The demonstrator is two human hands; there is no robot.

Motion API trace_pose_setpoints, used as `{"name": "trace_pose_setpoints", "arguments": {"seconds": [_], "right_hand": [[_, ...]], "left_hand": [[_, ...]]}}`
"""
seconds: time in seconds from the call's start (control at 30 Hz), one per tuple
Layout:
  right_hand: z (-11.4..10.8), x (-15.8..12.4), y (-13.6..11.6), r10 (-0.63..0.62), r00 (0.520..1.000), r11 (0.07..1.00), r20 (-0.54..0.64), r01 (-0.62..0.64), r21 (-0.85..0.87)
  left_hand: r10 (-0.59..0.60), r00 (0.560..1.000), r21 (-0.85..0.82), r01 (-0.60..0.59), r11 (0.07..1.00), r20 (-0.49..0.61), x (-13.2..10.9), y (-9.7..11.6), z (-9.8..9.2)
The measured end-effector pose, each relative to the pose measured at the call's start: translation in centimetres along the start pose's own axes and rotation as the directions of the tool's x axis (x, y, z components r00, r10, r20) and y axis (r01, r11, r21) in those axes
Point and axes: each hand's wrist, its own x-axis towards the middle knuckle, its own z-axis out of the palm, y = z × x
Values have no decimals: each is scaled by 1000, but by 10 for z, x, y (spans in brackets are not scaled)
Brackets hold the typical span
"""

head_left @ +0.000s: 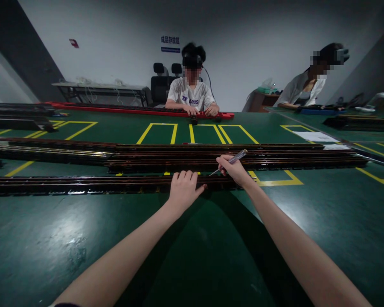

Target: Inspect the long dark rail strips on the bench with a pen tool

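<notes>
- One dark strip (83,184), parallel to the far edge of the tabletop (60,251), nearer than the bundled strips (195,158); left end cut off.
- Left hand (183,192), palm down over it, thumb apart, likely to steady it; any grip underneath hidden, impossible to tell.
- Right hand (233,169), closed around a screwdriver (238,156), probably slanted to aim its tip down; contact unclear.
</notes>
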Motion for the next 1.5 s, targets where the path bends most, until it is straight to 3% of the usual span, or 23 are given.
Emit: {"name": "trace_pose_setpoints", "arguments": {"seconds": [0.4, 1.07, 1.5], "right_hand": [[-3, -4, 3, 9, 999, 999, 48, -11, 52], [-7, 1, 10, 36, 995, 988, -88, -22, 154], [-7, -1, 7, 28, 997, 984, -78, -14, 178]], "left_hand": [[10, 1000, 10, -10, 1000, -4, -1, -1, 1], [11, 1000, 22, -11, 1000, 2, 0, -1, 0], [12, 1000, 30, -12, 999, 3, 0, 0, -1]]}}
